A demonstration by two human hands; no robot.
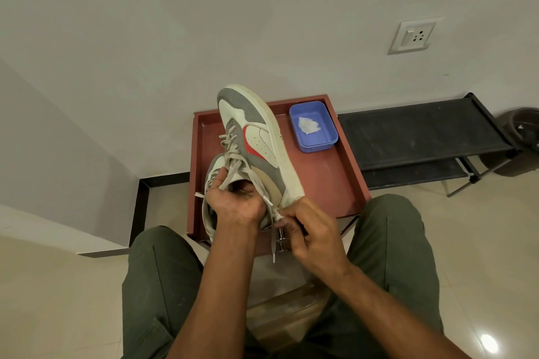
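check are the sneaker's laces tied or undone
Undone: no knot; the laces hang loose from the sneaker, one end pinched by the right hand.

Grey-and-white sneaker (256, 137) is held up on its side over the red-brown worktop (329, 183), toe pointing to 12 o'clock. Left hand (233, 204) grips it at the heel opening, while the right hand (312, 230) at 4 o'clock pinches a loose lace (274, 245). There's a blue tub (318, 148) with a crumpled tissue (308, 125) at 2 o'clock from the shoe, and a black rack (423, 131) off at 3.
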